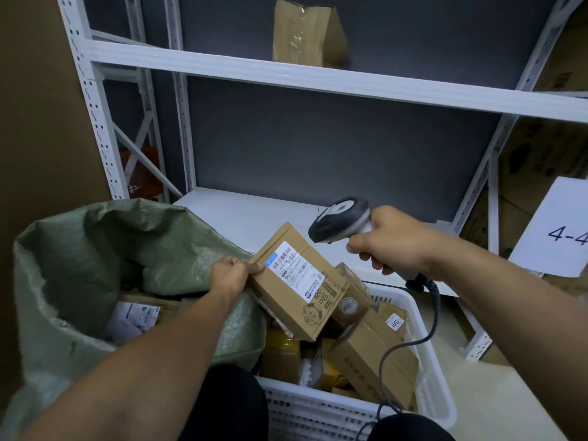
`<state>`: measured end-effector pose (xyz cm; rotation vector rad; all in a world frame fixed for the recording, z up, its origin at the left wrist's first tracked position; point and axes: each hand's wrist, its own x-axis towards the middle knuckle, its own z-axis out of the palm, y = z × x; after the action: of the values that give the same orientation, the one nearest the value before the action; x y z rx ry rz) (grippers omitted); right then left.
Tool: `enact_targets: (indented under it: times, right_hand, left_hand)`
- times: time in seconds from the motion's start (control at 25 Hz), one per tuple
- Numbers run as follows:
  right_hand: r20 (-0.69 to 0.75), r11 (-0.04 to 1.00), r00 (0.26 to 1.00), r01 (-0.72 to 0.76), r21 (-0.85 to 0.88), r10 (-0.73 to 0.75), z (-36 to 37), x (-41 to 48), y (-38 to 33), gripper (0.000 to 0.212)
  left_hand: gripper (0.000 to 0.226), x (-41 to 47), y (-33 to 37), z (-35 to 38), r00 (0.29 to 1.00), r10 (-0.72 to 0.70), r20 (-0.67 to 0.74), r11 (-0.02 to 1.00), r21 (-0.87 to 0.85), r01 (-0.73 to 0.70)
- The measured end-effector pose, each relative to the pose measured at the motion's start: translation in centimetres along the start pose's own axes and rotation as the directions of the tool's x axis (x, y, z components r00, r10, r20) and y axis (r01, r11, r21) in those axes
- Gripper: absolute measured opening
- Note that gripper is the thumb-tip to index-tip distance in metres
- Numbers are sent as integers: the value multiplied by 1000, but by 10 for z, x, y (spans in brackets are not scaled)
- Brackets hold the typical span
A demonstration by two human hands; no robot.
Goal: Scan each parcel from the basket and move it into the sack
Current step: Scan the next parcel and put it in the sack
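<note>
1. Our left hand pinches the parcel over the basket, with the sack just left of the grip.
2. Our right hand clasps the scanner; we aim it squarely at the label right of that pinch.

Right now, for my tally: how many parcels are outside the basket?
3: one parcel gripped by the left hand, one taped parcel on the upper shelf, one labelled parcel down in the sack. The sack's folds may hide more.
</note>
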<state>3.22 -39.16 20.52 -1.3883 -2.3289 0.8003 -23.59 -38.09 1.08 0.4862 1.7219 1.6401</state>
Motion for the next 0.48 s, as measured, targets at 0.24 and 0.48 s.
enact_targets:
  times: [0.24, 0.48]
  right_hand:
    - [16, 1000, 1000, 0, 24, 0, 11, 4, -4, 10]
    - [-68, 997, 998, 21, 78, -16, 21, 28, -17, 22]
  left_hand:
    - [46, -3, 4, -2, 1000, -8, 11, 1000, 21, 8]
    - [28, -9, 19, -16, 995, -62, -82, 975, -216, 43]
